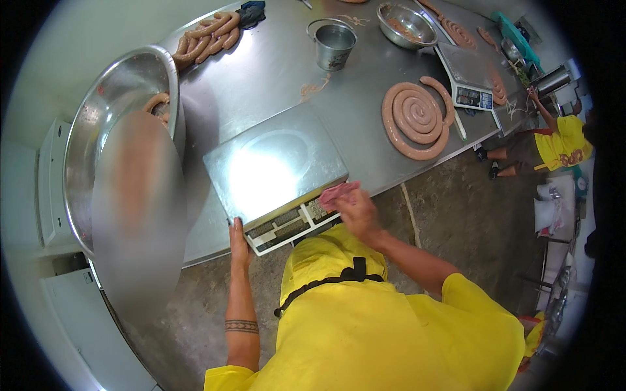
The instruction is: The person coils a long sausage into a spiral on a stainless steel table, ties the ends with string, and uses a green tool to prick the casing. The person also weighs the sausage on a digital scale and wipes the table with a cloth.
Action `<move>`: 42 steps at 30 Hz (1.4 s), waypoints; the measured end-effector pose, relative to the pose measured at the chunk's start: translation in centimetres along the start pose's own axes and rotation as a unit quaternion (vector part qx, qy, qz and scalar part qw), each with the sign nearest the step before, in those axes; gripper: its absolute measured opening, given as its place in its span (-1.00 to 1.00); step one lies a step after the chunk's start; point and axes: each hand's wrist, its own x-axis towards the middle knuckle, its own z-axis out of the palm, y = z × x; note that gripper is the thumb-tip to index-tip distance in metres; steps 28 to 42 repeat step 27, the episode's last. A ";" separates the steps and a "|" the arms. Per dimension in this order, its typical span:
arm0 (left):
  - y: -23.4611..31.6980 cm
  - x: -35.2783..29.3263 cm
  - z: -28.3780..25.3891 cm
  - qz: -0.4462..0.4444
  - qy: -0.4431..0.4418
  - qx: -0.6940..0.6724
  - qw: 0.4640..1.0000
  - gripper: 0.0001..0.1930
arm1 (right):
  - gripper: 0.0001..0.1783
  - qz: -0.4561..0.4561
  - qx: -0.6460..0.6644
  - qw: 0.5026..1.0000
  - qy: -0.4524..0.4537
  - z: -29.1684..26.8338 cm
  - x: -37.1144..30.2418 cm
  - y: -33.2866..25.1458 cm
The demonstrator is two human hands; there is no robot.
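A digital scale (195,163) with a flat metal platform stands at the near edge of the steel table, its keypad and display panel (287,227) facing me. My left hand (239,242) rests along the scale's left front corner, fingers stretched out against its side. With my right hand (357,214) I grip a pink cloth (338,194), pressed on the right end of the keypad. A sausage coil (412,116) lies on the table to the right of the scale.
A large steel basin (75,163) holding some sausage stands at the left; a blurred patch covers part of it. Sausage links (208,38), a metal bucket (334,47), a steel bowl (405,26) and a second scale (466,68) are farther back. Another person (566,135) works at the right.
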 end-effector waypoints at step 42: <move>8.5 10.0 0.2 -0.009 0.037 0.104 0.994 -0.29 | -0.20 0.321 0.569 0.740 -0.161 4.6 14.1 9.9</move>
